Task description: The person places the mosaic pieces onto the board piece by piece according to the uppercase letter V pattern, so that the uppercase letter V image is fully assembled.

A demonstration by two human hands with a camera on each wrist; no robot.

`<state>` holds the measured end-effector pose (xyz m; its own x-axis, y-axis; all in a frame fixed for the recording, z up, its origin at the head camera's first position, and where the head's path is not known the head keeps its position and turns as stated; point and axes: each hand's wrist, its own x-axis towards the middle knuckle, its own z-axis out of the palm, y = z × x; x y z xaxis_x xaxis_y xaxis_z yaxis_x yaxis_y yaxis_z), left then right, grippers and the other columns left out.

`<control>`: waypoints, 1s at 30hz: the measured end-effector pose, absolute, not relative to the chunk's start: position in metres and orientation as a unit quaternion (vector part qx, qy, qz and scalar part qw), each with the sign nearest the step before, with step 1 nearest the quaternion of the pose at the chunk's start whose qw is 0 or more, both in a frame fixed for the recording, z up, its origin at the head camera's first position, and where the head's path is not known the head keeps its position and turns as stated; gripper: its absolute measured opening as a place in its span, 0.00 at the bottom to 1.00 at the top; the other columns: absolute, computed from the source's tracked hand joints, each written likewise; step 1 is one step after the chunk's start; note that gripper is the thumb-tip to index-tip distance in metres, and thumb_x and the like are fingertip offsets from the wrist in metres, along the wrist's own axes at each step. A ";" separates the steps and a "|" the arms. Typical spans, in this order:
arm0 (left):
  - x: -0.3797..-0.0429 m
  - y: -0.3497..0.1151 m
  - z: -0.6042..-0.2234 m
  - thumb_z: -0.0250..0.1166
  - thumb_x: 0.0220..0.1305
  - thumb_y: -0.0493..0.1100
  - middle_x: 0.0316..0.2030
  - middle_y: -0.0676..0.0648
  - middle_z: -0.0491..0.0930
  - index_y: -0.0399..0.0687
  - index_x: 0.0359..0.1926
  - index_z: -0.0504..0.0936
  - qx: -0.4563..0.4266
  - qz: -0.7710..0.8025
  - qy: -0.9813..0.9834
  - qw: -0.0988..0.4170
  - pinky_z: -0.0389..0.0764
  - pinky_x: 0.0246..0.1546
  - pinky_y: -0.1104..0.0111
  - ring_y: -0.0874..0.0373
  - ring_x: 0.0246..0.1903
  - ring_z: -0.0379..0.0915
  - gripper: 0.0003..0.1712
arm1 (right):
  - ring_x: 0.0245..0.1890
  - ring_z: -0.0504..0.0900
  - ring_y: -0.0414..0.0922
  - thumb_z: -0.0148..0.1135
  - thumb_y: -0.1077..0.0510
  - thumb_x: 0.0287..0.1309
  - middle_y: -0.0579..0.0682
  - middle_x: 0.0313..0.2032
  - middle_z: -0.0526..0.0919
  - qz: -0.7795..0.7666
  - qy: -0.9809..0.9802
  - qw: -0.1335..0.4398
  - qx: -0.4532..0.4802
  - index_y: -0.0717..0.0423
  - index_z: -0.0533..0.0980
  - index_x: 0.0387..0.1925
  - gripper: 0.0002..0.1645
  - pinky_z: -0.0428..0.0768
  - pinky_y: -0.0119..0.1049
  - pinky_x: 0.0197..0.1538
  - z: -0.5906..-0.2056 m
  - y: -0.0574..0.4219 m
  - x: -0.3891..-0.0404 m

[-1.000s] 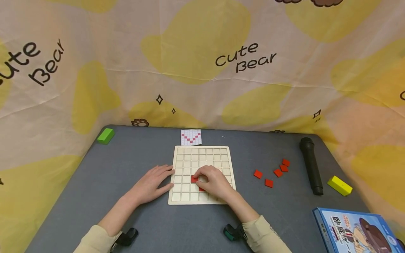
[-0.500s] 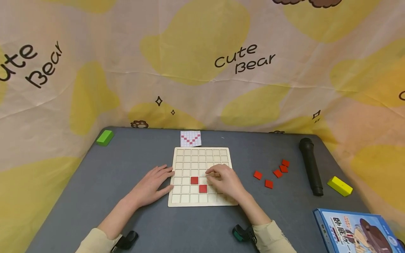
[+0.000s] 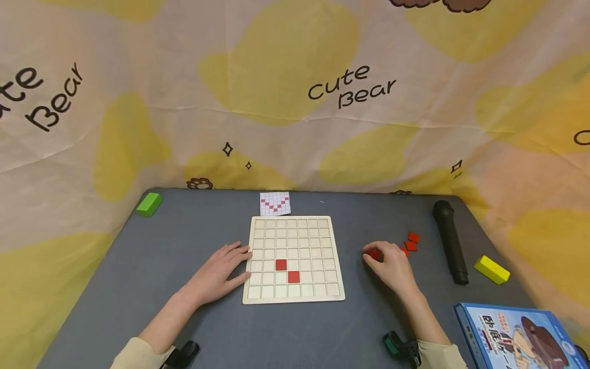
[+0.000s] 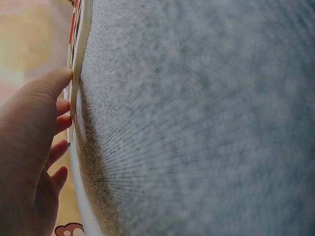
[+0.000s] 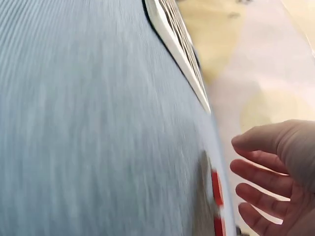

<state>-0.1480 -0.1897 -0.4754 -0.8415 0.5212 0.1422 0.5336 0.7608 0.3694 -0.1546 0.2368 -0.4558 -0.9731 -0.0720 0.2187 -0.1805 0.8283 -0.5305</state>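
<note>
Left hand [image 3: 216, 277]: our fingers spread, touching the board [image 3: 292, 254].
Right hand [image 3: 392, 266]: our fingers parted near a tile [image 3: 375, 254].

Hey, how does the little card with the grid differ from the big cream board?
The card is much smaller than the board. The card shows a V of reddish squares, while the board bears only two red tiles, set diagonally. The left hand touches the board but not the card. Both have a square grid.
</note>
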 end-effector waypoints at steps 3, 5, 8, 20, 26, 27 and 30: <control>-0.148 -0.190 -0.476 0.64 0.66 0.54 0.65 0.44 0.70 0.44 0.63 0.75 -0.280 -0.204 -0.938 0.018 0.54 0.70 0.50 0.44 0.69 0.57 0.29 | 0.45 0.76 0.58 0.70 0.60 0.55 0.57 0.43 0.84 0.278 -0.956 0.084 0.045 0.56 0.83 0.39 0.09 0.74 0.56 0.47 -0.453 0.251 -0.152; -0.148 -0.190 -0.477 0.64 0.66 0.54 0.65 0.44 0.70 0.44 0.63 0.75 -0.280 -0.203 -0.938 0.019 0.54 0.69 0.49 0.44 0.69 0.57 0.29 | 0.47 0.75 0.60 0.70 0.60 0.54 0.58 0.44 0.83 0.275 -0.958 0.074 0.041 0.57 0.83 0.40 0.10 0.73 0.59 0.50 -0.452 0.256 -0.150; -0.148 -0.190 -0.477 0.63 0.66 0.54 0.65 0.44 0.70 0.44 0.63 0.75 -0.279 -0.204 -0.938 0.014 0.54 0.69 0.49 0.44 0.69 0.57 0.29 | 0.48 0.75 0.61 0.71 0.60 0.54 0.60 0.45 0.83 0.273 -0.959 0.066 0.042 0.58 0.83 0.40 0.11 0.71 0.60 0.52 -0.453 0.261 -0.149; -0.147 -0.189 -0.475 0.63 0.67 0.54 0.65 0.43 0.69 0.44 0.64 0.75 -0.277 -0.202 -0.939 0.007 0.54 0.69 0.48 0.43 0.69 0.56 0.30 | 0.42 0.78 0.56 0.72 0.62 0.51 0.56 0.41 0.85 0.268 -0.959 0.075 0.058 0.58 0.83 0.41 0.13 0.76 0.54 0.46 -0.461 0.260 -0.153; -0.147 -0.189 -0.476 0.62 0.67 0.55 0.66 0.43 0.69 0.44 0.64 0.74 -0.276 -0.198 -0.941 0.003 0.55 0.69 0.49 0.43 0.69 0.56 0.30 | 0.41 0.80 0.53 0.74 0.62 0.50 0.53 0.39 0.85 0.280 -0.954 0.086 0.063 0.57 0.83 0.41 0.14 0.77 0.52 0.45 -0.463 0.253 -0.157; -0.147 -0.189 -0.475 0.62 0.67 0.55 0.66 0.43 0.69 0.44 0.64 0.74 -0.275 -0.198 -0.941 0.003 0.55 0.69 0.49 0.43 0.69 0.56 0.30 | 0.41 0.80 0.53 0.74 0.62 0.50 0.53 0.39 0.85 0.285 -0.952 0.089 0.067 0.57 0.83 0.41 0.14 0.78 0.51 0.45 -0.463 0.250 -0.157; -0.147 -0.190 -0.475 0.62 0.67 0.55 0.66 0.43 0.69 0.44 0.64 0.74 -0.275 -0.197 -0.941 0.003 0.56 0.69 0.49 0.44 0.69 0.57 0.30 | 0.40 0.81 0.52 0.74 0.62 0.49 0.51 0.38 0.85 0.304 -0.945 0.092 0.078 0.56 0.83 0.40 0.14 0.79 0.50 0.45 -0.464 0.239 -0.160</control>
<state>-0.1472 -0.1897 -0.4753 -0.8491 0.5156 0.1147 0.5183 0.7715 0.3691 -0.1596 0.2389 -0.4636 -0.9707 -0.0916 0.2221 -0.2039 0.8032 -0.5597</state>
